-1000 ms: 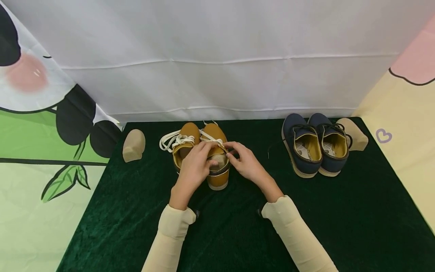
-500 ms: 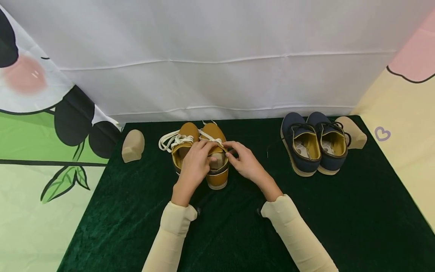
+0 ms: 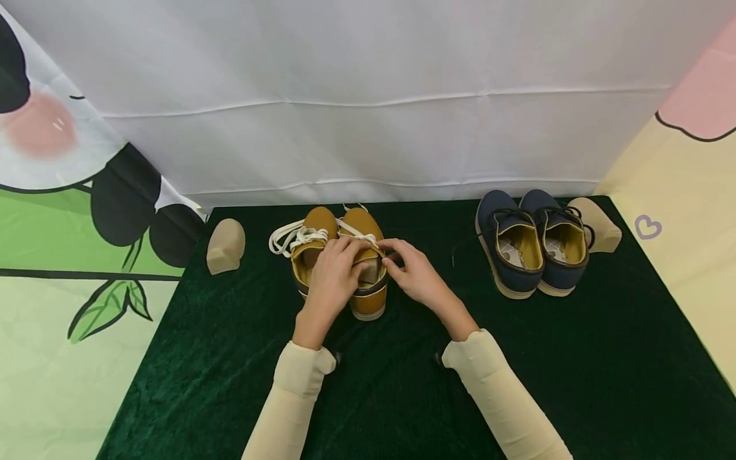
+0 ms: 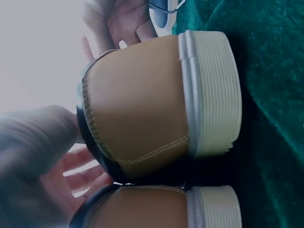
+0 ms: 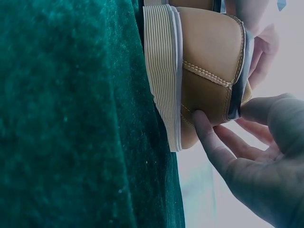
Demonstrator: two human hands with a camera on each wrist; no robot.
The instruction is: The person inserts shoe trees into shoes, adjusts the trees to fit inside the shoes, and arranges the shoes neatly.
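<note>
A pair of tan lace-up shoes with white laces stands side by side, toes toward the back. Both hands are at the right-hand tan shoe (image 3: 370, 300). My left hand (image 3: 332, 271) reaches across from the left, fingers by the laces and thumb at the opening, holding the near side of the collar. My right hand (image 3: 418, 276) pinches the opposite collar edge; in the right wrist view its thumb (image 5: 263, 110) sits at the dark rim and a fingertip lies on the outer side. A pale insert shows inside this shoe. The left-hand tan shoe (image 3: 319, 221) is partly covered by my left hand.
A beige shoe-shaped block (image 3: 226, 246) lies on the left of the dark green cloth (image 3: 218, 358). At the back right stand navy lace-up shoes (image 3: 509, 246), with another beige block (image 3: 600, 227) beside them. A white curtain (image 3: 368, 128) hangs behind.
My left wrist has shifted slightly to the right, and the left thumb has shifted a little at the shoe opening. The right hand and the shoes keep their places.
</note>
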